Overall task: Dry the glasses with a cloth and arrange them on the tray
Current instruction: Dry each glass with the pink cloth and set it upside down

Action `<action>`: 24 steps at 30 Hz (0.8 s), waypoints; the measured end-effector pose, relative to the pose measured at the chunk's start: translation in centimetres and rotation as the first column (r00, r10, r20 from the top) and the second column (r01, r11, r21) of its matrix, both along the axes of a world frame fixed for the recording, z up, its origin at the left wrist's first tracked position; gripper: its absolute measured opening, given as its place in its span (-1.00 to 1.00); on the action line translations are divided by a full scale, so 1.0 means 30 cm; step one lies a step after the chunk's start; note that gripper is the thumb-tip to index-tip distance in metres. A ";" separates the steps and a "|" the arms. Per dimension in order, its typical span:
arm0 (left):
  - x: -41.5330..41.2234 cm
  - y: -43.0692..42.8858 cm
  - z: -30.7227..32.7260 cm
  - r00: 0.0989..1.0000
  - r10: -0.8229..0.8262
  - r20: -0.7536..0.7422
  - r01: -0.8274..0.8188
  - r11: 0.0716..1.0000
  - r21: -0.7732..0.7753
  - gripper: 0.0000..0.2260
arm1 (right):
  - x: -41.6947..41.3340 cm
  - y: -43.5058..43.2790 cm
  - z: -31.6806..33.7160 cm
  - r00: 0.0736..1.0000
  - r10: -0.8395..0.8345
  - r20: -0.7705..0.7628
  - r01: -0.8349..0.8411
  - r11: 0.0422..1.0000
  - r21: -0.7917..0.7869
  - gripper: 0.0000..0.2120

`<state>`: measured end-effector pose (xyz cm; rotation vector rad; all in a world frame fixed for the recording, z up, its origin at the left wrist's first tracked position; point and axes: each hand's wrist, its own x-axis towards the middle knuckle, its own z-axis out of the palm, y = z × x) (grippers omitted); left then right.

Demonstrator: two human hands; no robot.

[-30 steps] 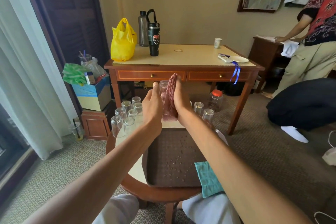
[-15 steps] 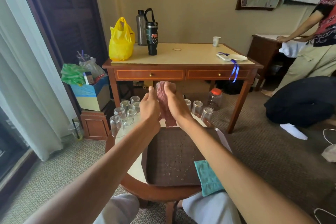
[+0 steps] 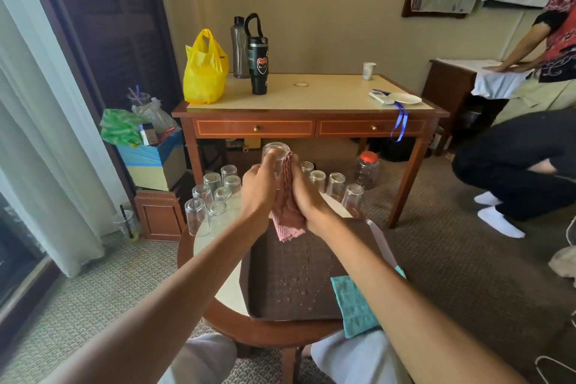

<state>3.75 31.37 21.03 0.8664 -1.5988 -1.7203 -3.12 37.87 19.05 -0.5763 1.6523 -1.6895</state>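
My left hand [image 3: 260,188] grips a clear glass [image 3: 275,153] held upside down above the far end of the brown tray [image 3: 293,284]. Against the glass's right side my right hand [image 3: 307,195] holds a pink cloth [image 3: 287,209], whose corner hangs down over the tray. The tray lies on a small round table [image 3: 212,259] and carries water drops only. Several upturned glasses [image 3: 215,196] stand on the table to the left, and a few more glasses [image 3: 335,185] stand behind my right hand.
A teal cloth [image 3: 355,305] lies at the tray's near right corner. Beyond stands a wooden desk [image 3: 308,112] with a yellow bag [image 3: 204,70], bottles and a plate. A plastic jar [image 3: 367,169] sits on the floor. Two people are at the right.
Both hands have come lower and nearer with the glass. The glass's base now sticks out above the cloth, which a moment ago covered it.
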 end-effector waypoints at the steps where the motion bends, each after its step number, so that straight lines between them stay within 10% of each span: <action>1: 0.003 -0.008 0.000 1.000 -0.024 0.016 0.023 0.999 0.025 -0.50 | 0.001 0.000 -0.016 1.000 0.026 -0.016 -0.026 1.000 0.012 -0.28; 7: 0.017 -0.062 0.001 0.993 -0.088 0.083 0.082 0.994 0.075 -0.67 | 0.005 0.039 -0.104 0.939 0.206 0.276 -0.200 0.979 -0.050 -0.14; 17: 0.047 -0.124 0.073 0.984 -0.140 -0.114 0.168 0.939 0.299 -0.78 | 0.009 0.080 -0.189 0.754 0.185 0.631 0.098 0.917 -0.386 -0.23; 24: 0.098 -0.162 0.112 0.830 -0.402 0.386 0.471 0.876 -0.101 -0.79 | 0.025 0.065 -0.197 0.766 0.172 0.619 0.123 0.906 -0.405 -0.14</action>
